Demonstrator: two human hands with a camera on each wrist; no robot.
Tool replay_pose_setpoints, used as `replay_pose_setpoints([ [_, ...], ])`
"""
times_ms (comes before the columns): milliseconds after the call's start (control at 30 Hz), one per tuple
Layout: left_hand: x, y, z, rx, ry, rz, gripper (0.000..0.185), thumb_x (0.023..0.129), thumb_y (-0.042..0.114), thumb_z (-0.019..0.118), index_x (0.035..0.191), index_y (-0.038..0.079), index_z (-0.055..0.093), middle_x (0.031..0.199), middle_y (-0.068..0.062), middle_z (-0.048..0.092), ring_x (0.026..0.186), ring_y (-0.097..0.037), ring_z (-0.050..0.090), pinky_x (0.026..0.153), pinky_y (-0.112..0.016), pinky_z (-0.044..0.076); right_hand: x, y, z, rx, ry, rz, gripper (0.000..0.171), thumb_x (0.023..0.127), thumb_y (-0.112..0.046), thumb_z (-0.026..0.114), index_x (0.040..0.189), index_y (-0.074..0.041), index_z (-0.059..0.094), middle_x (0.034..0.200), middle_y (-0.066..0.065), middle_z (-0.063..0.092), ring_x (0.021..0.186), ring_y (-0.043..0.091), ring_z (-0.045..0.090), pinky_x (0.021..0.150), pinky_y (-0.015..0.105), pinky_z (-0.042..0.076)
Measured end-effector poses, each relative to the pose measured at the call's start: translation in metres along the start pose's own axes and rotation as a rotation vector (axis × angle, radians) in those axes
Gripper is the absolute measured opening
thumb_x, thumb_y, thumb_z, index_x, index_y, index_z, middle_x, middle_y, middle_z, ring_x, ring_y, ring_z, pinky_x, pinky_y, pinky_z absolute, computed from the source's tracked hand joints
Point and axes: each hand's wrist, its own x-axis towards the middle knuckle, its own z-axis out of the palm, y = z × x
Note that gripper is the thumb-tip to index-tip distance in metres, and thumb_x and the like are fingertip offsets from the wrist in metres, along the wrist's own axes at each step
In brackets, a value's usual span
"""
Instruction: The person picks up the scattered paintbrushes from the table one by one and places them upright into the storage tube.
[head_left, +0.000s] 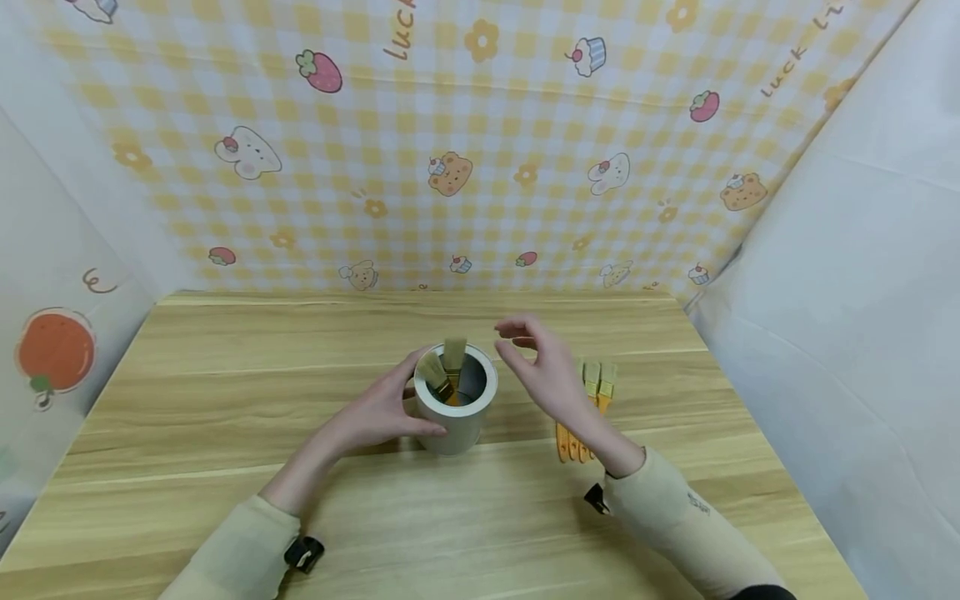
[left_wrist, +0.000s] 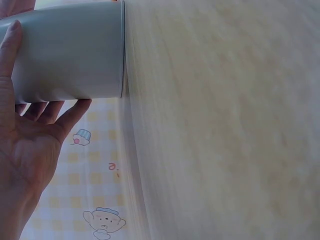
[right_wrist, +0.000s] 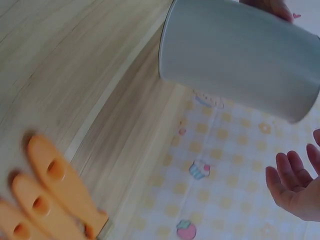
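A pale grey-white can [head_left: 452, 421] stands upright on the wooden table with two paintbrushes [head_left: 454, 354] in it, bristles up; their handles are mostly hidden inside. My left hand [head_left: 382, 408] grips the can's left side, thumb in front and fingers behind, and the left wrist view shows this hand [left_wrist: 30, 145] against the can wall [left_wrist: 70, 55]. To the right of the can my right hand [head_left: 543, 371] hovers with loosely bent fingers and nothing in them. Several paintbrushes [head_left: 606, 387] with orange handles [right_wrist: 62, 175] lie side by side below and right of that hand, partly covered by the forearm.
The wooden table [head_left: 225, 392] stretches to a yellow checked backdrop [head_left: 450, 225] with cartoon prints. White sheeting [head_left: 840, 292] hangs along the right side, and another printed sheet [head_left: 52, 275] hangs at the left.
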Motion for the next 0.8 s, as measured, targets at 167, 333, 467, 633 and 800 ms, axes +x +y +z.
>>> replay_pose_setpoints([
  [167, 0.000, -0.001, 0.000, 0.001, 0.000, 0.007, 0.110, 0.073, 0.029, 0.095, 0.158, 0.044, 0.026, 0.153, 0.000, 0.048, 0.145, -0.029, 0.047, 0.119, -0.061, 0.042, -0.003, 0.015, -0.015, 0.032, 0.011, 0.076, 0.031, 0.103, -0.018, 0.064, 0.133, -0.010, 0.062, 0.128, 0.010, 0.069, 0.112, 0.026, 0.069, 0.095, 0.048, 0.061],
  [333, 0.000, 0.000, -0.001, -0.001, -0.004, 0.006, 0.110, 0.073, 0.030, 0.095, 0.158, 0.044, 0.026, 0.154, 0.001, 0.047, 0.146, -0.029, 0.046, 0.120, -0.061, 0.041, -0.011, 0.035, -0.029, -0.003, 0.017, 0.117, 0.036, 0.104, -0.018, 0.062, 0.139, -0.010, 0.059, 0.130, 0.012, 0.067, 0.113, 0.028, 0.068, 0.093, 0.050, 0.061],
  [467, 0.000, 0.000, -0.001, 0.001, -0.007, 0.002, 0.110, 0.073, 0.031, 0.095, 0.158, 0.044, 0.026, 0.155, 0.001, 0.046, 0.146, -0.029, 0.045, 0.120, -0.062, 0.040, -0.020, 0.049, -0.038, -0.068, 0.001, 0.157, 0.039, 0.103, -0.013, 0.062, 0.141, -0.009, 0.057, 0.129, 0.015, 0.066, 0.112, 0.032, 0.069, 0.089, 0.049, 0.063],
  [633, 0.001, 0.000, -0.001, 0.007, -0.005, -0.006, 0.110, 0.073, 0.032, 0.095, 0.158, 0.044, 0.025, 0.154, 0.002, 0.046, 0.146, -0.029, 0.045, 0.120, -0.063, 0.040, -0.034, 0.062, -0.045, -0.160, -0.031, 0.209, 0.048, 0.099, -0.009, 0.066, 0.145, -0.003, 0.052, 0.131, 0.023, 0.064, 0.111, 0.039, 0.070, 0.086, 0.051, 0.065],
  [800, 0.001, -0.001, -0.001, 0.015, -0.003, -0.004, 0.110, 0.073, 0.032, 0.095, 0.158, 0.044, 0.025, 0.154, 0.001, 0.047, 0.146, -0.029, 0.046, 0.119, -0.063, 0.040, -0.048, 0.077, -0.046, -0.239, -0.080, 0.244, 0.062, 0.095, -0.006, 0.071, 0.150, 0.002, 0.043, 0.133, 0.029, 0.062, 0.110, 0.044, 0.070, 0.084, 0.050, 0.065],
])
